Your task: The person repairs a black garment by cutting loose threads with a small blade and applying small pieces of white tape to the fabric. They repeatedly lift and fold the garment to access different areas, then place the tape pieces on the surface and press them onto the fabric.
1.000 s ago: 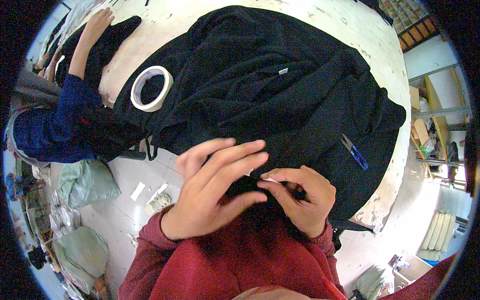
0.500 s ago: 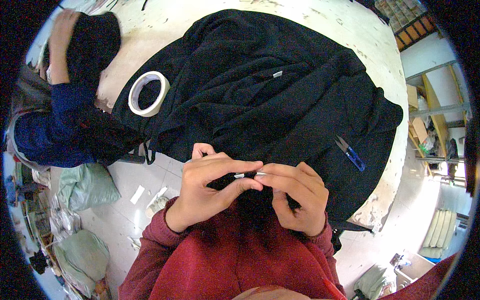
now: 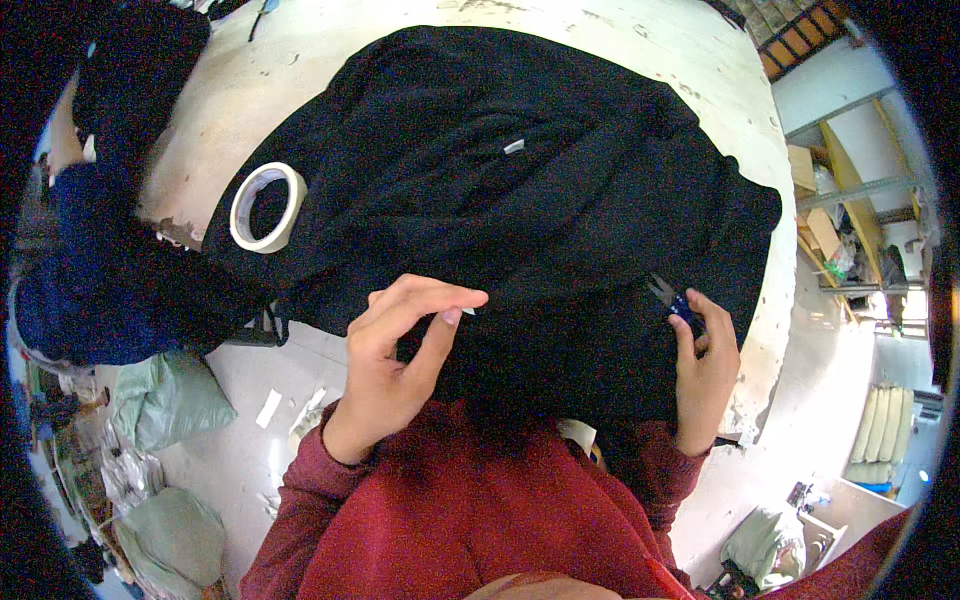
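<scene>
My left hand (image 3: 393, 360) pinches a small white piece (image 3: 469, 311) between thumb and forefinger, above the near part of a large black cloth (image 3: 450, 200). Much of that piece is hidden by the fingertips. At the cloth's right side, my right hand (image 3: 708, 370) has its thumb and fingers closed on the blue handle of a pair of thread snips (image 3: 662, 291). The blades point away from me and stand apart. Another small white piece (image 3: 514, 146) lies on the cloth farther off. A roll of white tape (image 3: 295, 215) rests on the cloth's left part.
Beneath the cloth is a pale, stained table (image 3: 300, 60). On the left, a person in a dark blue sleeve (image 3: 95, 230) handles black fabric (image 3: 150, 80). Pale green sacks (image 3: 172, 400) stand on the floor there. Shelves (image 3: 850, 200) with boxes line the right side.
My hands have parted. The right hand has moved right and taken hold of the thread snips; the left keeps a white piece. The view has shifted slightly, and the other person's arm has moved.
</scene>
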`<state>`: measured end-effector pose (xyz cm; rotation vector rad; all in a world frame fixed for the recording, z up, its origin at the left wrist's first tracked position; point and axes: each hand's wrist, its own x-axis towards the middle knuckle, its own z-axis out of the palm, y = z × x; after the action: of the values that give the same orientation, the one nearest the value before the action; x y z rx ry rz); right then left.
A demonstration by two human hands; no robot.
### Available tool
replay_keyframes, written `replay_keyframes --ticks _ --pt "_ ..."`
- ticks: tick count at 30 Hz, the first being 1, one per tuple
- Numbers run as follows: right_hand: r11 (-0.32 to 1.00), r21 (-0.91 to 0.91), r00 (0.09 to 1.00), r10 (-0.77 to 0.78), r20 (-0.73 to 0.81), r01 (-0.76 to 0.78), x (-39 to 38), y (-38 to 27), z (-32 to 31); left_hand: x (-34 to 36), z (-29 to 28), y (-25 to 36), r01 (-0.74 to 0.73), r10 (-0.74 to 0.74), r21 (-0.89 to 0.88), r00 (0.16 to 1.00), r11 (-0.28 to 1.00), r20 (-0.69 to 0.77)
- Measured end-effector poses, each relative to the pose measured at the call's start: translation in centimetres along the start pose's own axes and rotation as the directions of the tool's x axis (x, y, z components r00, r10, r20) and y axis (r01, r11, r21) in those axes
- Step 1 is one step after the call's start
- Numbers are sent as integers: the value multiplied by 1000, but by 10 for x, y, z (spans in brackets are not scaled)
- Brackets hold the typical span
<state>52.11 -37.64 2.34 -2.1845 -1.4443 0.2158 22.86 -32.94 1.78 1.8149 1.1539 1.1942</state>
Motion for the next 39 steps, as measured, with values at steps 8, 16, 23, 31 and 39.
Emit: replay_keyframes --ticks 8,16,23,31,39 --pt "987 95 916 159 -369 -133 -5 37 -10 -1 7 8 113 -114 -6 993 994 -44" --pt "972 -120 849 111 -516 -201 -9 75 -31 -1 -1 1 -101 106 68 992 993 -67" --pt "854 61 855 -513 -80 517 5 -32 16 -4 -14 -7 -530 537 95 838 843 -94" --pt "719 60 667 -606 -434 692 -13 -56 22 -6 -49 -10 -634 666 220 734 742 -130" --pt "707 44 630 -598 -496 706 -22 -56 24 -7 -54 -10 -638 670 241 738 731 -81"
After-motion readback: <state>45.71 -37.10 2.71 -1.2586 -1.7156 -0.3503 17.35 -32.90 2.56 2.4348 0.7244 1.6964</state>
